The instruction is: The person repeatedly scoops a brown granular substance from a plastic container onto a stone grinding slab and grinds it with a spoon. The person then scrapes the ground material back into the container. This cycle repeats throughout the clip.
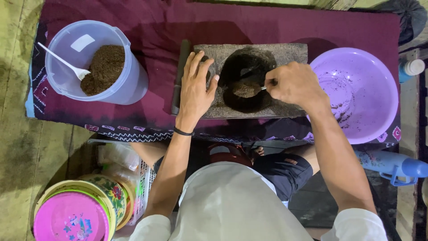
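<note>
Left hand [195, 87] lies flat, fingers spread, on the stone slab [292, 53], holding nothing. Right hand [295, 83] is closed on a spoon [248, 89] loaded with brown powder, over the slab's dark hollow. A purple basin [379, 76] stands just right.

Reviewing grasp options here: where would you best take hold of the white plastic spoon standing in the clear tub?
Grip the white spoon by its free handle end, coming from the upper left above the clear tub. The handle slants out of the brown powder, where its bowl is sunk.
</note>
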